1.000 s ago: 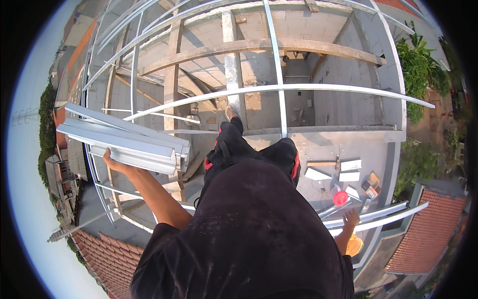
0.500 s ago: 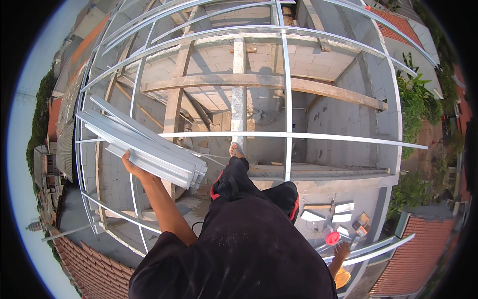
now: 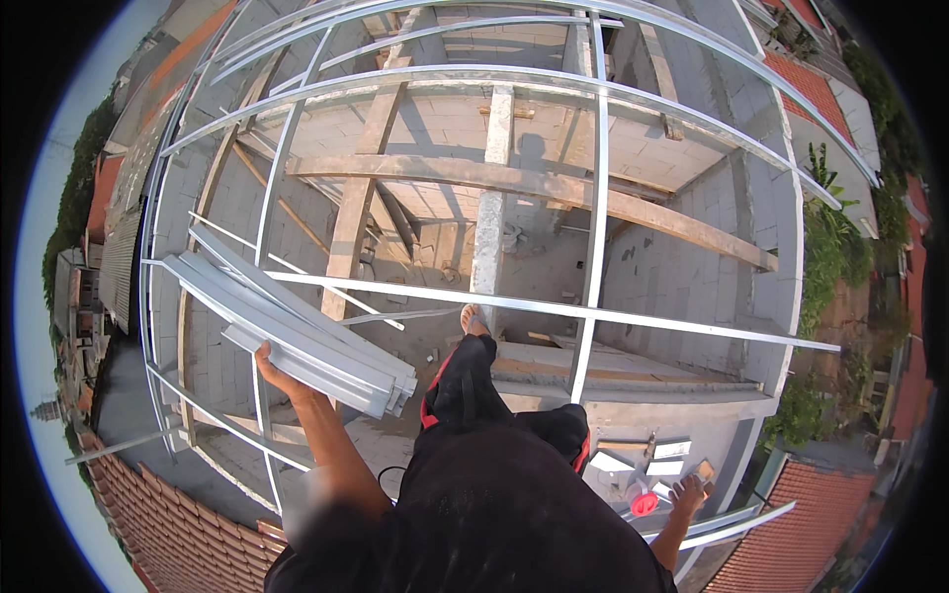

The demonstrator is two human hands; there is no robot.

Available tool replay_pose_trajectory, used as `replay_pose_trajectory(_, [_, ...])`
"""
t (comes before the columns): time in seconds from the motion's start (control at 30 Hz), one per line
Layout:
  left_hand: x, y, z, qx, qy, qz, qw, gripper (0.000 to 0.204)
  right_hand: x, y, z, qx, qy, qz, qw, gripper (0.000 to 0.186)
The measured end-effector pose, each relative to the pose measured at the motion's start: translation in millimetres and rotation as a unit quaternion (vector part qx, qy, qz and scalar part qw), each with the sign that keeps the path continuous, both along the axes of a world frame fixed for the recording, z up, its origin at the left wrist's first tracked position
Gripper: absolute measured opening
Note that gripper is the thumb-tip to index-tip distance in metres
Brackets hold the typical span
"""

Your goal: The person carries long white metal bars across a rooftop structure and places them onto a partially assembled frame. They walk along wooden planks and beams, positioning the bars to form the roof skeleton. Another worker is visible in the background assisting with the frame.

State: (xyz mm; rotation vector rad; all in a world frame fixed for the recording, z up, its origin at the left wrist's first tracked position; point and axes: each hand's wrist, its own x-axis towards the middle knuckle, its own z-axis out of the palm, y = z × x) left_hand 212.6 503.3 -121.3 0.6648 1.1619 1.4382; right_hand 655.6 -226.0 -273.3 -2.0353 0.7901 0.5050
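My left hand (image 3: pixel 277 368) is wrapped round a bundle of long silvery metal channels (image 3: pixel 297 341), held out to my left over the open roof frame. My right hand (image 3: pixel 689 494) is stretched out to my right with its fingers spread, holding nothing, just right of a small container with a red lid (image 3: pixel 645 504) and near some metal channels (image 3: pixel 751 519) along the slab edge. My bare foot (image 3: pixel 473 318) is on a narrow white concrete beam (image 3: pixel 496 198), below a crossing metal batten (image 3: pixel 652 323).
A grid of thin metal battens (image 3: pixel 598 148) and wider timber-coloured beams (image 3: pixel 643 217) spans block-walled rooms with a floor far below. Offcuts and a hammer (image 3: pixel 649 450) lie on the slab at right. Tiled roofs (image 3: pixel 820 514) and trees (image 3: pixel 820 306) surround the building.
My view has tilted, so the frame appears lower and turned slightly. The held bundle has moved down and rightward in view. My right hand remains out to the side with spread fingers.
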Motion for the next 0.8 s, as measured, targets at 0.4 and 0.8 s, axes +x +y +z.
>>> replay_pose_trajectory(0.4, [-16.3, 127.4, -26.0, -0.029, -0.013, 0.017, 0.999, 0.075, 89.4, 347.9, 92.7, 0.067, -0.097, 0.246, 0.962, 0.061])
replay_pose_trajectory(0.8, [-38.0, 186.3, -2.4, -0.064, -0.008, 0.083, 0.994, 0.086, 149.9, 530.1, 106.9, 0.091, -0.137, 0.289, 0.943, 0.061])
